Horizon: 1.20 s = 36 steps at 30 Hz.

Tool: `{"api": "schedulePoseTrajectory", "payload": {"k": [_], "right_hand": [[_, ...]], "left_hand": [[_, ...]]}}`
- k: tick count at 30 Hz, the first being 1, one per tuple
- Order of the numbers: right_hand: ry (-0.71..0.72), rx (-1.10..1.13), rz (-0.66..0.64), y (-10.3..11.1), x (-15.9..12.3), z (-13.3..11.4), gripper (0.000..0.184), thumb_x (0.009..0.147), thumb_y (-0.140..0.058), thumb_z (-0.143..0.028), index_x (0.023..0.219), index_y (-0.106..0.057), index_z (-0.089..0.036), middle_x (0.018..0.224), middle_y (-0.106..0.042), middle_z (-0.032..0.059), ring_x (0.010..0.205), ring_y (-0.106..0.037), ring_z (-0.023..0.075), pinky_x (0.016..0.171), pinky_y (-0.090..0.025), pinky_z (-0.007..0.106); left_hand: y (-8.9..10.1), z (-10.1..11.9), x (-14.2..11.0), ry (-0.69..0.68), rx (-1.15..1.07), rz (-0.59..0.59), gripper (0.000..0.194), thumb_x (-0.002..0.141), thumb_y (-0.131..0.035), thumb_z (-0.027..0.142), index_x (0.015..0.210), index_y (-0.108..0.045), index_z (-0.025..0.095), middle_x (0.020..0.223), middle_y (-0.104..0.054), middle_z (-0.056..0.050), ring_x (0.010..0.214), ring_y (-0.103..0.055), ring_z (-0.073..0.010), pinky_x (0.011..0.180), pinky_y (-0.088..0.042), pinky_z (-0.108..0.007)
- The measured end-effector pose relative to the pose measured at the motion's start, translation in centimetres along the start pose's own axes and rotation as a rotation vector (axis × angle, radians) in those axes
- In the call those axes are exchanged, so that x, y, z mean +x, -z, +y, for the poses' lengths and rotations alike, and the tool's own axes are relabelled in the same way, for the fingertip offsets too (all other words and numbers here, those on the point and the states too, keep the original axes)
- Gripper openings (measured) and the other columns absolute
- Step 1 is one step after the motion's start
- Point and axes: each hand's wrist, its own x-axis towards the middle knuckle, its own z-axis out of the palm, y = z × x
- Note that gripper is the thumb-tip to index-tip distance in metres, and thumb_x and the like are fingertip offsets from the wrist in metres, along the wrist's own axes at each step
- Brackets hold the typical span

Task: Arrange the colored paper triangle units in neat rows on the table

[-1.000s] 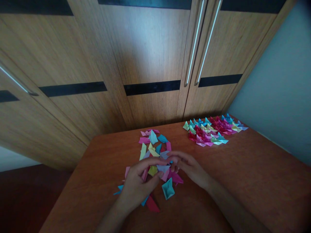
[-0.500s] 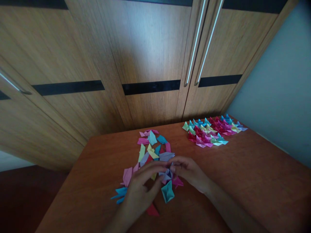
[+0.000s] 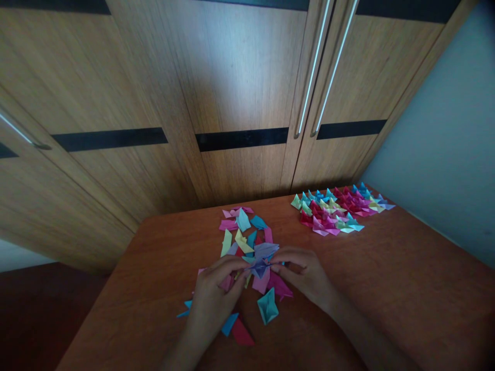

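Teal folded-paper boat (image 3: pixel 268 307) nearest us. Our left hand (image 3: pixel 212 291) and right hand (image 3: pixel 311 275) now pinch opposite ends of small purple folded-paper piece (image 3: pixel 259 270), wider apart than before; folds look opened. Multicoloured paper boats (image 3: pixel 327 224) far right.

Open surface of the table (image 3: pixel 386 288) is available to the right of the right hand (image 3: pixel 305 273); a bare strip is left between the loose folded papers (image 3: pixel 243 241) and the rows of paper boats (image 3: pixel 328 214); lateral passage there is unobstructed. Access beyond the hands is blocked at low height by the loose folded papers; rearward travel is limited by the cabinet doors (image 3: pixel 240 77); the far right corner is occupied by the paper boats and bounded by the wall (image 3: pixel 436 154).
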Motion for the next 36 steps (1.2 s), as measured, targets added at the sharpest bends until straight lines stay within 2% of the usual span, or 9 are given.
{"api": "schedulePoseTrajectory", "payload": {"k": [4, 8, 10, 14, 17, 20, 25, 33, 36], "right_hand": [[0.053, -0.108, 0.029, 0.3, 0.1, 0.2, 0.013, 0.085, -0.064, -0.032, 0.090, -0.074, -0.025, 0.086, -0.071, 0.0047, 0.079, -0.066, 0.0170, 0.071, -0.053, 0.028], [0.042, -0.289, 0.255, 3.0, 0.7, 1.5, 0.016, 0.085, -0.062, -0.035, 0.088, -0.073, -0.024, 0.086, -0.071, 0.0052, 0.078, -0.065, 0.0183, 0.069, -0.052, 0.029], [0.000, -0.385, 0.433, 6.0, 0.8, 2.5, 0.021, 0.085, -0.060, -0.039, 0.090, -0.073, -0.023, 0.090, -0.071, 0.0062, 0.080, -0.066, 0.0195, 0.070, -0.052, 0.030], [-0.117, -0.699, 0.733, 14.0, -0.2, 5.0, 0.033, 0.082, -0.059, -0.046, 0.093, -0.073, -0.018, 0.088, -0.072, 0.0078, 0.068, -0.066, 0.0185, 0.066, -0.051, 0.029], [-0.247, -0.939, 0.831, 19.3, -1.8, 7.4, 0.037, 0.082, -0.056, -0.046, 0.094, -0.074, -0.016, 0.082, -0.073, 0.0089, 0.067, -0.066, 0.0203, 0.064, -0.049, 0.030], [-0.384, -1.141, 0.850, 22.2, -3.5, 9.8, 0.035, 0.081, -0.056, -0.042, 0.095, -0.074, -0.016, 0.082, -0.073, 0.0102, 0.071, -0.066, 0.0240, 0.062, -0.046, 0.031], [-0.660, -1.212, 0.772, 23.0, -5.4, 12.6, 0.037, 0.078, -0.057, -0.045, 0.095, -0.076, -0.018, 0.082, -0.073, 0.0134, 0.066, -0.064, 0.0277, 0.055, -0.042, 0.034], [-0.823, -1.234, 0.684, 22.1, -5.1, 12.7, 0.042, 0.083, -0.051, -0.048, 0.107, -0.073, -0.020, 0.090, -0.072, 0.0149, 0.077, -0.066, 0.0303, 0.062, -0.046, 0.035], [-0.819, -1.223, 0.659, 21.8, -4.6, 12.7, 0.042, 0.084, -0.050, -0.049, 0.107, -0.073, -0.022, 0.093, -0.072, 0.0136, 0.081, -0.066, 0.0309, 0.064, -0.047, 0.035]], "left_hand": [[0.3, 0.0, 0.2, 0.000, 0.034, 0.029, 0.013, 0.082, -0.059, 0.018, 0.086, -0.071, 0.021, 0.087, -0.074, -0.003, 0.078, -0.069, -0.0158, 0.071, -0.055, -0.025], [1.4, -0.6, 0.0, 0.041, 0.079, 0.061, 0.014, 0.083, -0.058, 0.023, 0.088, -0.071, 0.022, 0.089, -0.074, -0.002, 0.080, -0.070, -0.0167, 0.073, -0.055, -0.025], [2.2, -1.1, -0.1, 0.085, 0.100, 0.082, 0.015, 0.084, -0.058, 0.028, 0.091, -0.071, 0.022, 0.091, -0.075, -0.002, 0.082, -0.070, -0.0176, 0.075, -0.056, -0.026], [3.6, -2.1, -0.5, 0.173, 0.110, 0.101, 0.024, 0.084, -0.059, 0.038, 0.097, -0.070, 0.022, 0.092, -0.076, -0.003, 0.081, -0.071, -0.0192, 0.074, -0.057, -0.027], [4.1, -2.7, -0.8, 0.196, 0.112, 0.109, 0.025, 0.084, -0.059, 0.040, 0.097, -0.070, 0.022, 0.094, -0.076, -0.003, 0.084, -0.071, -0.0197, 0.075, -0.056, -0.027], [4.2, -2.9, -0.9, 0.212, 0.111, 0.111, 0.025, 0.084, -0.059, 0.041, 0.099, -0.069, 0.023, 0.097, -0.075, -0.003, 0.087, -0.071, -0.0199, 0.078, -0.056, -0.028], [4.0, -2.6, -1.0, 0.222, 0.076, 0.124, 0.027, 0.084, -0.059, 0.041, 0.102, -0.068, 0.023, 0.098, -0.076, -0.004, 0.087, -0.072, -0.0203, 0.077, -0.057, -0.029], [4.1, -2.9, -1.1, 0.235, 0.106, 0.136, 0.030, 0.084, -0.058, 0.046, 0.099, -0.069, 0.024, 0.096, -0.076, -0.003, 0.086, -0.072, -0.0211, 0.078, -0.057, -0.029], [4.0, -3.3, -1.2, 0.238, 0.109, 0.141, 0.031, 0.083, -0.058, 0.047, 0.100, -0.069, 0.024, 0.096, -0.076, -0.002, 0.086, -0.072, -0.0209, 0.078, -0.058, -0.028]]}}
